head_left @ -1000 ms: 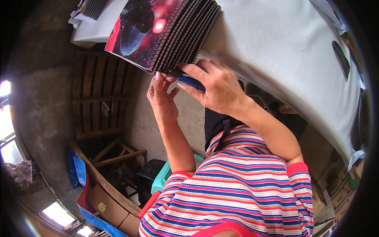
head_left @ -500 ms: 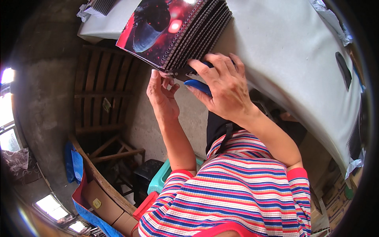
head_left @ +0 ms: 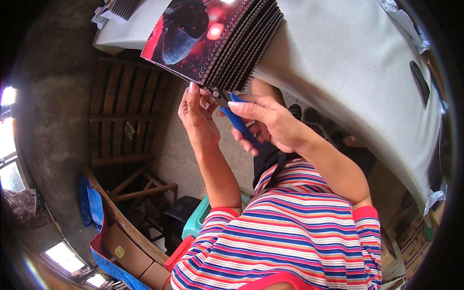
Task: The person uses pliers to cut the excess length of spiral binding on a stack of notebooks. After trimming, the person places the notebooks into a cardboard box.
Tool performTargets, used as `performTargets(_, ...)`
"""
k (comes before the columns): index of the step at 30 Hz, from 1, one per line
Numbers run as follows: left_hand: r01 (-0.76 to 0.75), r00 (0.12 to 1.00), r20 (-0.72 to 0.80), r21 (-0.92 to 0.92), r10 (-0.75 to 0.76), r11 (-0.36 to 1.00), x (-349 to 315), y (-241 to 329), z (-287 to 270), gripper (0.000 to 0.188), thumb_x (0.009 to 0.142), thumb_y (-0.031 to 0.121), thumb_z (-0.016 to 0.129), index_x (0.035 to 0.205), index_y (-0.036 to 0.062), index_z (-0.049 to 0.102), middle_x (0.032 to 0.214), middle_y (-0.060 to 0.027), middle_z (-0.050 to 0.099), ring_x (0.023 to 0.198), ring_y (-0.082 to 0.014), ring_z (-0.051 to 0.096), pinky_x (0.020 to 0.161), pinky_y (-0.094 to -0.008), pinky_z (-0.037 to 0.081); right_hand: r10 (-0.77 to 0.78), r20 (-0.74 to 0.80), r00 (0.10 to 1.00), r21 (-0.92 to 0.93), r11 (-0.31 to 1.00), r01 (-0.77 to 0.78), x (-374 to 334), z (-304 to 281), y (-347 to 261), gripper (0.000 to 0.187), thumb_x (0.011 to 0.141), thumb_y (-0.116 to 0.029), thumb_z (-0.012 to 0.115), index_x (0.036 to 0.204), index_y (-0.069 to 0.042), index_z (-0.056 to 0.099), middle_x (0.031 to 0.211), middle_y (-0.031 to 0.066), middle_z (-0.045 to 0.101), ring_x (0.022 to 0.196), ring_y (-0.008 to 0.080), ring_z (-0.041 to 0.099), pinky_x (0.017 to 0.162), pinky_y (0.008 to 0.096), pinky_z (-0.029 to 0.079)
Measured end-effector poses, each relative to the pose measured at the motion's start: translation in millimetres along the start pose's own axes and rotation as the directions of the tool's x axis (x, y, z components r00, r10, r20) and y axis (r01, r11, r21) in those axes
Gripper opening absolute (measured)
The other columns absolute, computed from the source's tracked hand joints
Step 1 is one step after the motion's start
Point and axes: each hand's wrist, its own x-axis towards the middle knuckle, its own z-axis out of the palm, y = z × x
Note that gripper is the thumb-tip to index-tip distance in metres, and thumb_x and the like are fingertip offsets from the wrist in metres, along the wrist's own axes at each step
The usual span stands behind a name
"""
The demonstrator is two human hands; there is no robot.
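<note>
A stack of spiral notebooks (head_left: 188, 41) with a glossy red and black cover lies at the table's near edge, their dark wire bindings facing right. My left hand (head_left: 199, 118) is closed at the near corner of the stack, thumb up against a notebook's edge; its fingertips are partly hidden. Blue-handled cutting pliers (head_left: 242, 129) are in my right hand (head_left: 275, 121), thumb on the upper handle and fingers round the lower one. Their handles are spread, and the metal jaws touch or nearly touch the end of the wire binding by my left fingertips.
The table (head_left: 333, 53) has a pale cover that curves off to the right, with a dark oblong object (head_left: 420, 83) on it. More spiral-bound books (head_left: 122, 8) lie at the far left. Below are a wooden slatted frame (head_left: 126, 106), a teal container (head_left: 195, 220) and a cardboard box (head_left: 128, 246).
My right hand has turned and drawn down from the bindings, so the pliers now point up and left with both blue handles showing. My left hand stays at the corner.
</note>
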Motion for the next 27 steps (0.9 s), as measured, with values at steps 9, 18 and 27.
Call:
performTargets(9, -0.002, 1.000, -0.005, -0.058, 0.002, 0.998, 0, -5, -3, 0.027, 0.083, 0.037, 0.064, 0.080, 0.0116, 0.056, 0.072, 0.0045, 0.051, 0.065, -0.0066, 0.046, 0.061, -0.0238, 0.040, -0.481, -0.165, 0.861, -0.780, 0.598, 0.185, -9, -4, -1, 0.048, 0.079, -0.036, 0.066, 0.120, -0.016, 0.051, 0.107, 0.0077, 0.050, 0.102, 0.0254, 0.049, 0.086, 0.0459, 0.033)
performTargets(18, -0.019, 1.000, 0.009, -0.049, 0.019, 0.999, 1, -2, 3, 0.026, 0.080, 0.035, 0.065, 0.082, 0.0107, 0.056, 0.069, 0.0044, 0.049, 0.067, -0.0070, 0.048, 0.064, -0.0245, 0.040, -0.061, -0.060, 0.996, -0.432, 0.901, 0.029, -6, -4, -18, 0.044, 0.083, -0.034, 0.064, 0.116, -0.008, 0.053, 0.094, 0.0109, 0.056, 0.088, 0.0273, 0.056, 0.079, 0.0382, 0.043)
performTargets(27, -0.195, 0.946, -0.260, 0.016, 0.193, 0.981, 39, 28, -31, 0.055, 0.081, 0.054, 0.051, 0.115, 0.0105, 0.049, 0.097, -0.0026, 0.048, 0.096, -0.0165, 0.047, 0.085, -0.0384, 0.034, -0.378, -0.205, 0.903, -0.876, 0.483, 0.004, -25, -64, -17, 0.045, 0.081, -0.042, 0.062, 0.117, -0.017, 0.055, 0.103, 0.0091, 0.055, 0.098, 0.0274, 0.054, 0.088, 0.0443, 0.036)
